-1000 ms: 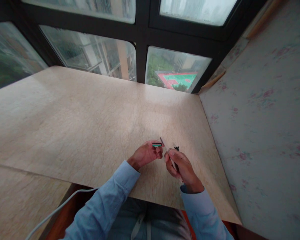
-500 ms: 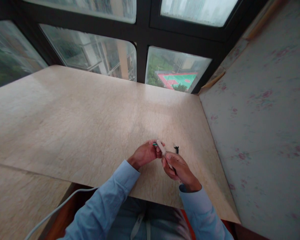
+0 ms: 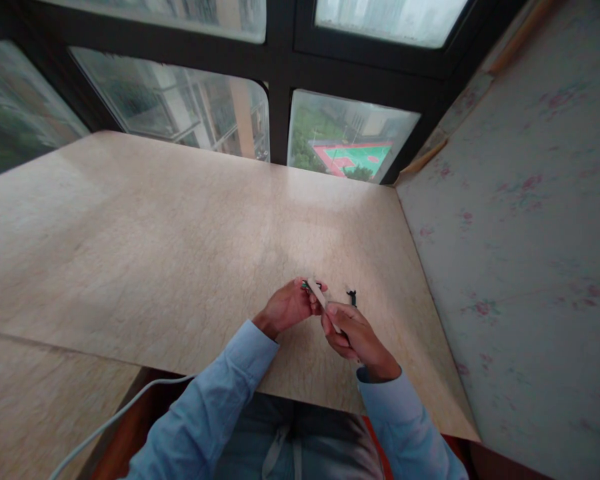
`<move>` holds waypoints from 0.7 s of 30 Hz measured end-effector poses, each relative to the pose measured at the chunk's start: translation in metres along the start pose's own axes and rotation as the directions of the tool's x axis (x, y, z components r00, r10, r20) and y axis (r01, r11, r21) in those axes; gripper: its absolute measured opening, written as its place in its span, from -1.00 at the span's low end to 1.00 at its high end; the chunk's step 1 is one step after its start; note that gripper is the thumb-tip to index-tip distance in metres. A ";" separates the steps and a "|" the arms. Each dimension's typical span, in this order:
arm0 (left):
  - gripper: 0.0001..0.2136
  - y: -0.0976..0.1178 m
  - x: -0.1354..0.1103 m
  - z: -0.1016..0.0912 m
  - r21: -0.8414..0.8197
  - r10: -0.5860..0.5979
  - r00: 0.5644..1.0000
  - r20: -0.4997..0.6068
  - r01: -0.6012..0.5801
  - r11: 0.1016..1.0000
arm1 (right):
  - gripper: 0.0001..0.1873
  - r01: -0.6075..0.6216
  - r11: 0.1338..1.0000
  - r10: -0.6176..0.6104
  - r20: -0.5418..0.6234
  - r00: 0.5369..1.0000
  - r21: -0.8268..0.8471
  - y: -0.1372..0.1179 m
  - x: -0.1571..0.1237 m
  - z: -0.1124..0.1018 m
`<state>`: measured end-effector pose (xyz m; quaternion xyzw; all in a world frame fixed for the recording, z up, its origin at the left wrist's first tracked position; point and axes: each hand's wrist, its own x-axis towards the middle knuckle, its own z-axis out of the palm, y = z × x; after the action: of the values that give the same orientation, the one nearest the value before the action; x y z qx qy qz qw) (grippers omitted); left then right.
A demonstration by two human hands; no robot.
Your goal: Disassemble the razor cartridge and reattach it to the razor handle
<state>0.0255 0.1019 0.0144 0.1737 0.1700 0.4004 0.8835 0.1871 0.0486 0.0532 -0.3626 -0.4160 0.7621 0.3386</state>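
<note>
Both my hands meet just above the beige marble-patterned table (image 3: 180, 233), near its front right part. My left hand (image 3: 290, 308) is closed in a pinch on a small green and black piece (image 3: 306, 285), mostly hidden by the fingers. My right hand (image 3: 353, 332) is closed round a slim white stick-like handle (image 3: 320, 295), whose upper end lies against the piece in my left hand. A small black part (image 3: 352, 296) lies on the table just beyond my right hand.
A floral-papered wall (image 3: 520, 253) bounds the table on the right. Dark-framed windows (image 3: 280, 73) run along the far edge. A white cable (image 3: 110, 420) hangs below the table's front edge at the left, beside my knees.
My right hand moved left and brought the white handle's tip up against the piece in my left hand. The two hands now touch. The view shifted slightly.
</note>
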 end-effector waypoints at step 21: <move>-0.78 0.000 0.001 0.000 -0.005 0.071 0.996 0.048 -0.071 0.997 | -0.49 0.038 0.998 -0.041 -0.072 0.997 -0.044 -0.001 0.001 -0.002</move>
<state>0.0262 0.1025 0.0147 0.1878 0.1417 0.4273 0.8730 0.1885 0.0500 0.0529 -0.3888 -0.4267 0.7326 0.3607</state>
